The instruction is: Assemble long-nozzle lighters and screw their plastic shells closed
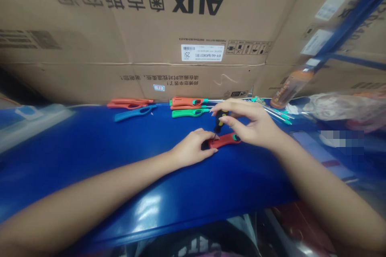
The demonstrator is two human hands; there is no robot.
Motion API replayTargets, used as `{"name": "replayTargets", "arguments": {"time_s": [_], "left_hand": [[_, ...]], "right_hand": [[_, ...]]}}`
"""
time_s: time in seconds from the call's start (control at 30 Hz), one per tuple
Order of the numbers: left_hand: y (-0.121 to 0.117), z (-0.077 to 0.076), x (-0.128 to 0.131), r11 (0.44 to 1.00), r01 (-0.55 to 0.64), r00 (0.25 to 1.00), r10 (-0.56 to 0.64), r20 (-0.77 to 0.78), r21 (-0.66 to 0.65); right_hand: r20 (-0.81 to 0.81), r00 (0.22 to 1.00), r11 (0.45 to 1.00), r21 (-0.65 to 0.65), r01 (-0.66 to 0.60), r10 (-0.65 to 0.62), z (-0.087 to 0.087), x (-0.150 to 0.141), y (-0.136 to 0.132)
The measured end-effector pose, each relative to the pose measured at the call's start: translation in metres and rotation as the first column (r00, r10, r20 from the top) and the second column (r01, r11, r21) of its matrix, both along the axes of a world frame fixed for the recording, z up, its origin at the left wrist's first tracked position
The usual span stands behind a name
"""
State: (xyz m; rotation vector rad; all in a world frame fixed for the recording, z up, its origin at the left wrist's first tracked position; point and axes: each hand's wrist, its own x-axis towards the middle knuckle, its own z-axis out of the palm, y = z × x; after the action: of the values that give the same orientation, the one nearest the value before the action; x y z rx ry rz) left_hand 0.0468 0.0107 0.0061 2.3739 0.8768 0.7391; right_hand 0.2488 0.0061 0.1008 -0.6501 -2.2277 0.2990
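A red lighter body (224, 140) with a small green and black part near its right end lies on the blue tabletop. My left hand (196, 146) pinches its left end between thumb and fingers. Above it, my right hand (251, 122) grips a short screwdriver (221, 120) with a black and yellow handle. The screwdriver points down, and its tip is at the left part of the red body, close to my left fingertips. Whether the tip sits in a screw I cannot tell.
Behind my hands lie orange lighters (187, 102), a green lighter (188, 113), a blue handle piece (134, 113) and red handle pieces (129, 102). Metal rods with green ends (279, 115), a bottle (291, 88) and plastic bags (331, 106) are at right. A large cardboard box (135, 40) walls the back.
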Motion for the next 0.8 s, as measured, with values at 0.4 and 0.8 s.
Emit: {"name": "replayTargets", "arguments": {"time_s": [0.4, 0.8], "left_hand": [[0.0, 0.002, 0.0, 1.0, 0.003, 1.0, -0.003, 0.008, 0.015], [0.005, 0.037, -0.024, 0.999, 0.008, 0.96, 0.005, -0.279, 0.046]], "right_hand": [[-0.031, 0.987, 0.952, 0.261, 0.159, -0.156, -0.007, -0.009, 0.0], [-0.422, 0.869, 0.953, -0.26, 0.158, -0.26, -0.005, 0.032, 0.031]]}}
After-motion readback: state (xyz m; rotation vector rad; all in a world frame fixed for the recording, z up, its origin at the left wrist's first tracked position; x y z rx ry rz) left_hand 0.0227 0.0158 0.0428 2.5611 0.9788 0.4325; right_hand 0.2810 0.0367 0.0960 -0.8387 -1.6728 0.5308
